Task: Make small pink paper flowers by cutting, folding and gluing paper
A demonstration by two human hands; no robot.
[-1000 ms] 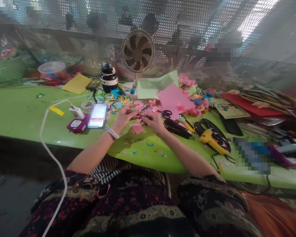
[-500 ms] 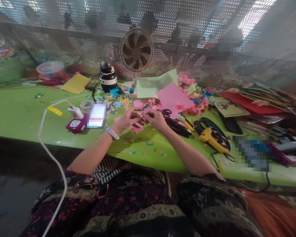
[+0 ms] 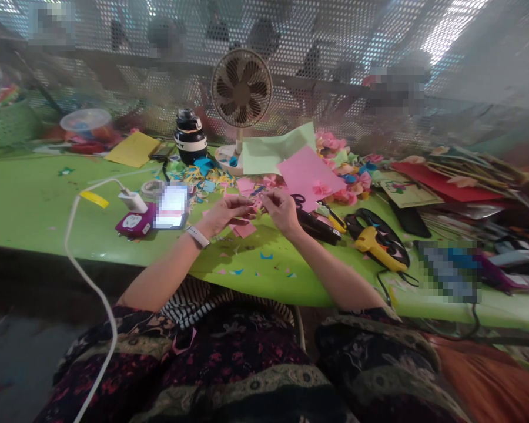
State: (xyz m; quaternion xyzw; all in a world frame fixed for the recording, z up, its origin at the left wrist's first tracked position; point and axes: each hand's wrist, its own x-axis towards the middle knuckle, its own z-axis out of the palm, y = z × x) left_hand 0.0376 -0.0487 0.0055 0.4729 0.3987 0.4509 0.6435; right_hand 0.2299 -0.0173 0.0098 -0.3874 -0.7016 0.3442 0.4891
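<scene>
Over the middle of the green table, my left hand (image 3: 230,212) reaches in from the left, a white-banded watch (image 3: 198,236) on its wrist. Its fingers are fairly straight, their tips closed at a small piece of pink paper (image 3: 257,203). On the other side, my right hand (image 3: 283,211) pinches at the same piece with thumb and forefinger; its other fingers are curled. The paper's exact shape is too small to make out. Beneath my left hand lie pink paper squares (image 3: 244,228). Just beyond my right hand are dark-handled scissors (image 3: 298,201) and a large pink sheet (image 3: 306,176).
A fan (image 3: 241,88) and a black bottle (image 3: 190,138) stand at the back. Left are a lit phone (image 3: 171,205) and a purple power adapter (image 3: 135,222) with a white cable. Paper flowers (image 3: 352,182) are heaped behind; a yellow glue gun (image 3: 379,247) lies right.
My hands have drawn slightly apart. My left fingers have straightened, and my right hand has turned a little more upright. The whole view has shifted slightly.
</scene>
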